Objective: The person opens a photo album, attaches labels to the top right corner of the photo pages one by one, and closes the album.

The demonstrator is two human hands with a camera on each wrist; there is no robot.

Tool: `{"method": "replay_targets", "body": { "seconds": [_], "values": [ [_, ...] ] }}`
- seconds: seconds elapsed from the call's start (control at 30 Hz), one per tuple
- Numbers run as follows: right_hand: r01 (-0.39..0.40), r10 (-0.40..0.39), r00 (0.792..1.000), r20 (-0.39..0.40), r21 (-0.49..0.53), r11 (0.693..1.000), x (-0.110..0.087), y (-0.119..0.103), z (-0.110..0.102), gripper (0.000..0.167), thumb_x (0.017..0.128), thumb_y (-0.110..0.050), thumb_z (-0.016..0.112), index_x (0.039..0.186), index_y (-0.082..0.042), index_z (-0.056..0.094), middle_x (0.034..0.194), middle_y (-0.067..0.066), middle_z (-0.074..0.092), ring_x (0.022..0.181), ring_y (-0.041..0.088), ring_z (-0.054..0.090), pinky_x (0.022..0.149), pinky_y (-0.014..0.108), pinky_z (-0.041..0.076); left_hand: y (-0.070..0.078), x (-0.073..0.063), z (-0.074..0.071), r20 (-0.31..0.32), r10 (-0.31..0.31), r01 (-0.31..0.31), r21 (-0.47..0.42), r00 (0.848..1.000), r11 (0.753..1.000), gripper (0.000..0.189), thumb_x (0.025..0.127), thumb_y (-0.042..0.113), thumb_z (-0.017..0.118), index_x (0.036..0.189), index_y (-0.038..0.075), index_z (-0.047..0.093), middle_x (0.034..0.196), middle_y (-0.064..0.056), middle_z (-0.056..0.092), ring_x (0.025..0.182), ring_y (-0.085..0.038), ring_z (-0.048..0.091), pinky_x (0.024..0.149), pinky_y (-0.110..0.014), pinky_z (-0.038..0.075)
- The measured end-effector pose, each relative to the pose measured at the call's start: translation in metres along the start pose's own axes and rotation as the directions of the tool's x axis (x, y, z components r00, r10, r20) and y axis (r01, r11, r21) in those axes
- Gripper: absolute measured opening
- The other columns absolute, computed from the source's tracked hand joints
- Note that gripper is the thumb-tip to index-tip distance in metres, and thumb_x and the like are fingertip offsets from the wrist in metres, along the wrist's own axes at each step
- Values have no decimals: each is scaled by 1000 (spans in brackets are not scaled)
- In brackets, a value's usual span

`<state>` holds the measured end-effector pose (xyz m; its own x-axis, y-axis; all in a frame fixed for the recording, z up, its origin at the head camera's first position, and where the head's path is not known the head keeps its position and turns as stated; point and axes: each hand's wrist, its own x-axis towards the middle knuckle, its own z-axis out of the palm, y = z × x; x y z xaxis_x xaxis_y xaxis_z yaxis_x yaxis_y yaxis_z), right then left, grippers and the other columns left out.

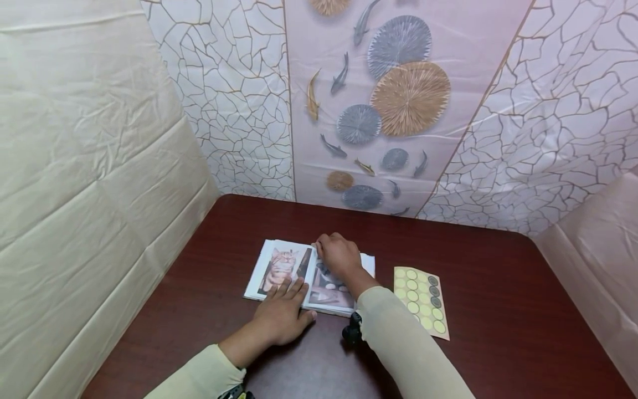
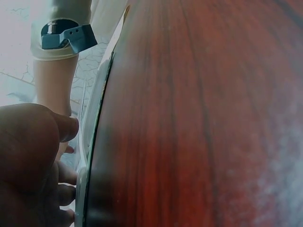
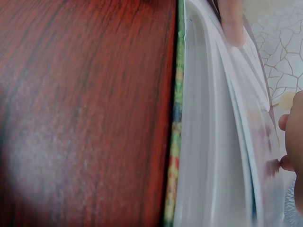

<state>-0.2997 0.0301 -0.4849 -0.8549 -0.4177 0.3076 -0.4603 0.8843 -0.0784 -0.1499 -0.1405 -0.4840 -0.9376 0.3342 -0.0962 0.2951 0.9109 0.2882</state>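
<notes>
Book (image 1: 314,272) on table (image 1: 498,310); sticker sheet (image 1: 421,299) right of book; backdrop (image 1: 399,111) behind table.

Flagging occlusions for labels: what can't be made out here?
- Head view: right page's picture, upper part behind right hand.
- Head view: dotted sheet, lower-left corner behind right sleeve.
- Head view: left wrist device, cut off by bottom edge.
- Right wrist view: book's cover edge, pattern blurred.

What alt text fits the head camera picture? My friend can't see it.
A person's left hand and right hand touch an open book showing a cat picture. To its right, a sheet of circles lies on the reddish table.
</notes>
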Motion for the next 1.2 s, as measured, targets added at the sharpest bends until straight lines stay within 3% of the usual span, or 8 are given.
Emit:
{"method": "replay_targets", "body": {
  "seconds": [0.33, 0.67, 0.93, 1.2],
  "values": [
    [20, -20, 999, 34, -8, 1000, 4, -2, 4, 23, 108, -33, 50, 107, -17, 67, 74, -11, 65, 92, 12, 60, 56, 27, 46, 1, -1, -1, -4, 1, -1, 1, 1000, 1000, 73, 104, 55, 47, 160, 9, 36, 166, -8, 30, 154, -34, 17, 122, -55, 18],
    [-5, 9, 997, 81, -43, 999, 8, -6, 5, 27, 110, -36, 46, 112, -17, 66, 74, -9, 63, 90, 12, 60, 57, 30, 47, -1, -1, -1, 4, -1, 1, 7, 1000, 1000, 74, 104, 57, 46, 160, 10, 34, 166, -7, 27, 154, -33, 16, 122, -55, 17],
    [-10, 14, 997, 76, -54, 998, 8, -6, 10, 31, 110, -39, 46, 115, -17, 67, 84, -6, 67, 96, 14, 63, 63, 36, 53, -6, 3, 10, -11, -4, 5, 26, 1000, 1000, 76, 103, 61, 43, 161, 13, 33, 167, -4, 24, 155, -31, 13, 123, -55, 15],
    [35, -30, 997, 68, -77, 996, 7, -10, 12, 24, 109, -33, 49, 105, -17, 66, 65, -9, 56, 88, 13, 62, 59, 30, 51, -2, 0, 2, -1, -1, 1, 6, 1000, 1000, 74, 104, 56, 47, 160, 9, 35, 167, -8, 27, 154, -34, 16, 122, -56, 15]
  ]
}}
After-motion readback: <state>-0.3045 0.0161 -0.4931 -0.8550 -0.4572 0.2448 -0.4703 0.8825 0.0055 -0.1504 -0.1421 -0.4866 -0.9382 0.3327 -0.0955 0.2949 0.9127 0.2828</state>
